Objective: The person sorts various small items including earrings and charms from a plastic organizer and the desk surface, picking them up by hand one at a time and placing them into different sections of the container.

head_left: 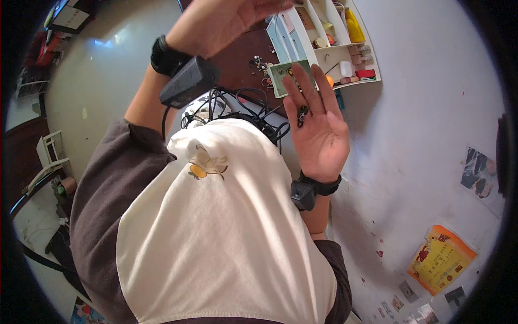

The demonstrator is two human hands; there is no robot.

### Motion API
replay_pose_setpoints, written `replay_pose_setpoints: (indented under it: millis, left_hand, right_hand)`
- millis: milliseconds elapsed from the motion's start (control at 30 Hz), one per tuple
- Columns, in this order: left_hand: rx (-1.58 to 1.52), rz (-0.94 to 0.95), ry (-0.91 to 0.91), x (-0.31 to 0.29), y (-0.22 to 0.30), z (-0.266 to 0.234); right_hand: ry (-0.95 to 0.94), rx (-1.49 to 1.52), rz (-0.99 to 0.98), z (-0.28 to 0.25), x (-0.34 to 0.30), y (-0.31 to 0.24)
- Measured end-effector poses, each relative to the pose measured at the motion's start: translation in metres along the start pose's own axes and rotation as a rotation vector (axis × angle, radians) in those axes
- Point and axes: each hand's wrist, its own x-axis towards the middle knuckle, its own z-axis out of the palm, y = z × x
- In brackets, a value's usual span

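Observation:
My right hand [322, 143] is raised with its palm showing and fingers stretched. A small dark trinket [302, 115], perhaps beaded or chain-like, lies on it at the base of the outer fingers. Behind those fingertips is a pale green drawer-like tray [276, 86] with small things in it. My left hand [216, 24] reaches rightward at the top edge, its fingers stretched, slightly blurred and partly cut off. I see nothing in it. Below it, small beads and trinkets [260, 65] are scattered on the dark tabletop [237, 67].
A white compartment organizer [377, 75] holding small items stands at the upper right, against the white wall [421, 108]. Tangled black cables [259, 116] lie close to my body. Black devices are strapped to my left wrist [189, 81] and right wrist [304, 195].

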Motion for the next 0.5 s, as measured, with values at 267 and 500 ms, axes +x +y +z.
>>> replay_pose_setpoints:
  millis: [267,500]
  left_hand:
    - [0.031,-0.303,0.098,-0.041,-0.054,0.006]
    - [0.517,-0.149,-0.044,-0.067,-0.058,0.022]
  right_hand:
    - [0.017,-0.033,-0.045,0.002,-0.004,0.003]
    - [0.069,-0.095,-0.002,0.009,-0.008,0.003]
